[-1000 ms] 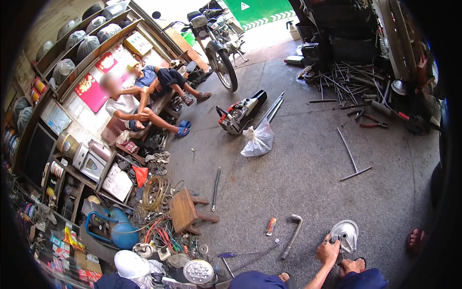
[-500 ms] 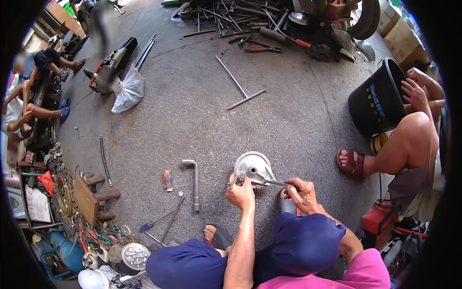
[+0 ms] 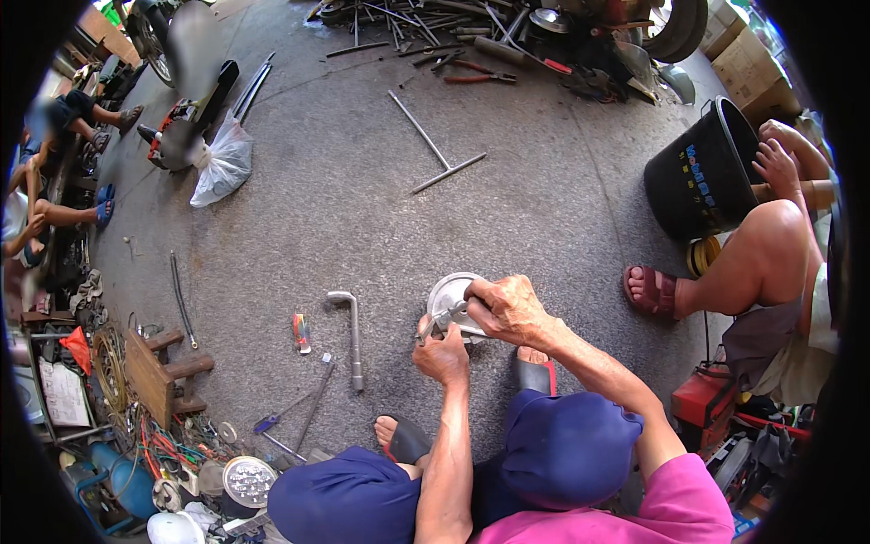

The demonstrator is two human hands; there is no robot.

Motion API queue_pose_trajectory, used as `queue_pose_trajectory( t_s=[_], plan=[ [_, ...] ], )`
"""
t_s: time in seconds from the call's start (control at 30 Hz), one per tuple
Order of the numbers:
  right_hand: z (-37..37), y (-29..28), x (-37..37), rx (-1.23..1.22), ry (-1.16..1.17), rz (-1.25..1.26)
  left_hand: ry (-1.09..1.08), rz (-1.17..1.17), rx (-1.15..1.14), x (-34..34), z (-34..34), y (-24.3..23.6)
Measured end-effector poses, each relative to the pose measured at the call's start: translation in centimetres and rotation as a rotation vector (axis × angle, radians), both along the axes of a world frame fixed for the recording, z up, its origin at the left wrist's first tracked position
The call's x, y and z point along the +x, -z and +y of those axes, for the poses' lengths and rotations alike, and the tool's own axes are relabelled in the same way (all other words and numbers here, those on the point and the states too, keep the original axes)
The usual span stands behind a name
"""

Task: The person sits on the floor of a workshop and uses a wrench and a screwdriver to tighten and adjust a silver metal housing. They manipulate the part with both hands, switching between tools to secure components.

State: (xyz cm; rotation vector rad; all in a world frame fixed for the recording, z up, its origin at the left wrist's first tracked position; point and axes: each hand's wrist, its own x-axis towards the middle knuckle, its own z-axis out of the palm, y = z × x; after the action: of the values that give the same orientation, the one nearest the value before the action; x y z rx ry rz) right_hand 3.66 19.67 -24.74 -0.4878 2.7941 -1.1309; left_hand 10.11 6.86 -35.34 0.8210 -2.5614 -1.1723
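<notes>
- Two bare hands, left hand (image 3: pixel 443 357) and right hand (image 3: pixel 512 308), at the grip.
- One round metal plate (image 3: pixel 441 295), also at the grip.
- One L-shaped wrench (image 3: pixel 355 349) and one small tube (image 3: pixel 301 333), left of the grip.
- One wooden stool (image 3: pixel 150 379), farther left of it.
- One T-shaped bar (image 3: pixel 448 170), beyond the grip.
- One black bucket (image 3: pixel 689 195), beyond it, rightward.
- One pair of pliers (image 3: pixel 494 78), far beyond the grip (the heap of metal rods (image 3: pixel 498 52) alongside is too tangled to count).

A bright pink top (image 3: pixel 580 529) shows at the lower edge, right of centre, its short sleeve (image 3: pixel 686 497) ending near the elbow; the left hand (image 3: pixel 444 356) and right hand (image 3: pixel 512 310) are bare. Plain, softly creased navy legwear (image 3: pixel 571 451) covers both knees, and open-toed slippers (image 3: pixel 410 439) have broad dark straps and red edging.
</notes>
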Motion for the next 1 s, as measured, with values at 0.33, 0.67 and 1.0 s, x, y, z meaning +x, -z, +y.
queue_pose_trajectory(
  t_s=[0.33,0.67,1.0],
  plan=[
    [-4.1,1.9,-8.0,0.167,-0.146,-0.012,0.037,-0.023,0.017,-0.2,0.9,0.3],
    [1.0,2.0,6.0,-0.098,-0.059,-0.11,-0.019,0.009,0.23,-0.4,0.7,-0.9],
    [1.5,6.9,13.1,0.312,-0.125,-0.387,-0.022,-0.085,0.111,-0.6,0.6,-1.5]
  ],
)
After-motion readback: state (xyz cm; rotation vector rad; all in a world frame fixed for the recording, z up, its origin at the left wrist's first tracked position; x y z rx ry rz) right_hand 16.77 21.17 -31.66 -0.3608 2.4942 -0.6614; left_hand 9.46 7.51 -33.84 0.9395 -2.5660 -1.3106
